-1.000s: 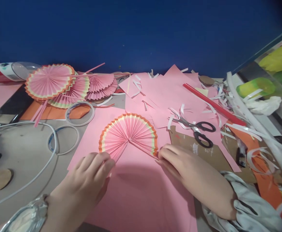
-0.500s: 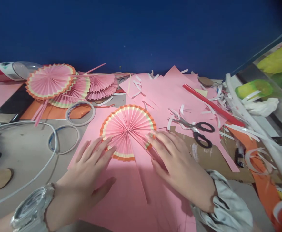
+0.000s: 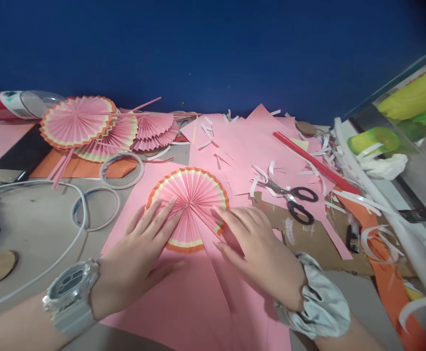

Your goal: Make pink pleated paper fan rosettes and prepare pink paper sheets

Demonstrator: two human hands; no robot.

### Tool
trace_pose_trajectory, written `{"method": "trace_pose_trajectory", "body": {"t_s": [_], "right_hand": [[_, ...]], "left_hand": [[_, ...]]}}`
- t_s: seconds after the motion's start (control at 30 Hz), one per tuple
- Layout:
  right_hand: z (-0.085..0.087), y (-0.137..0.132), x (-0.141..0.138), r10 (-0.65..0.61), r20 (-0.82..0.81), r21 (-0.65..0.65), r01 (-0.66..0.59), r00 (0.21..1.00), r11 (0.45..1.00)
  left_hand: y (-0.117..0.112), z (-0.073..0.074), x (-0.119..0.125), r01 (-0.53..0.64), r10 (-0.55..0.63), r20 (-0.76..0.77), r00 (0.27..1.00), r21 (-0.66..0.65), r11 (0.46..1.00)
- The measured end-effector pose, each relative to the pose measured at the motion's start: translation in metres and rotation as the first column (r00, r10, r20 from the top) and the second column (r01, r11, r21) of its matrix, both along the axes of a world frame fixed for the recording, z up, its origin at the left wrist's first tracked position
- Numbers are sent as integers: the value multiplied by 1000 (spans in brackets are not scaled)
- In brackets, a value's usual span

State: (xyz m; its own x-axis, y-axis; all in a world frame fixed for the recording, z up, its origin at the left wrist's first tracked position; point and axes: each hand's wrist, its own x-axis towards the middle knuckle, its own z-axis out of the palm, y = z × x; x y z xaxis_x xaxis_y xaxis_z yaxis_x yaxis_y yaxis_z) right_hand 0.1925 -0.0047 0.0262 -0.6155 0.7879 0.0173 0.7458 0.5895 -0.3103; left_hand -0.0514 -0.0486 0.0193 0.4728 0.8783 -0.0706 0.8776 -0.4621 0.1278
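Note:
A round pleated paper fan (image 3: 190,187), pink with cream and orange edging, lies spread on pink paper (image 3: 183,302). A gap at its lower right shows the paper below, and a long folded pink strip runs from there toward me. My left hand (image 3: 149,248) rests palm down, fingers outstretched and spread over the fan's left side. At the right edge is my right hand (image 3: 259,243), its fingers extended and their tips on the orange and cream rim. The thumb lies beside the gap. Neither hand is closed round anything.
Finished-looking fans (image 3: 77,122) are piled at the back left by a plastic bottle (image 3: 11,105). Two tape rolls (image 3: 121,170) lie left of the paper. Black-handled scissors (image 3: 289,192), a red strip (image 3: 313,161) and white paper scraps lie right. Behind is a blue wall (image 3: 205,53).
My left hand has slid further onto the fan, toward its centre. My right hand has shifted a little left, and the fan sits slightly lower and further left in the view.

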Motion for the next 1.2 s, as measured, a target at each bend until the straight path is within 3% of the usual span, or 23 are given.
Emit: {"method": "trace_pose_trajectory", "body": {"t_s": [0.1,0.2,0.4,0.5,0.77,0.97,1.2], "right_hand": [[2,-3,-2,3,-14,-22,-4,1000,1000],[0,-4,-4,8,-40,-12,-9,999,1000],[-3,-6,-6,48,-56,-25,-49,997,998],[-2,-7,-8,25,-95,-23,-28,995,999],[-3,-8,-8,30,-95,25,-28,995,999],[-1,-6,-3,-16,-48,-1,16,999,1000],[-1,-4,0,-6,-61,34,8,998,999]], "left_hand": [[-2,3,-10,47,-47,18,999,-30,998],[1,7,-8,12,-10,70,998,-25,1000],[4,11,26,-169,149,200,968,85,982],[4,9,37,-198,173,231,957,90,976],[4,6,30,-121,112,168,979,46,992],[8,13,12,-96,96,145,985,-2,995],[13,22,-7,38,-20,140,990,-128,991]]}}
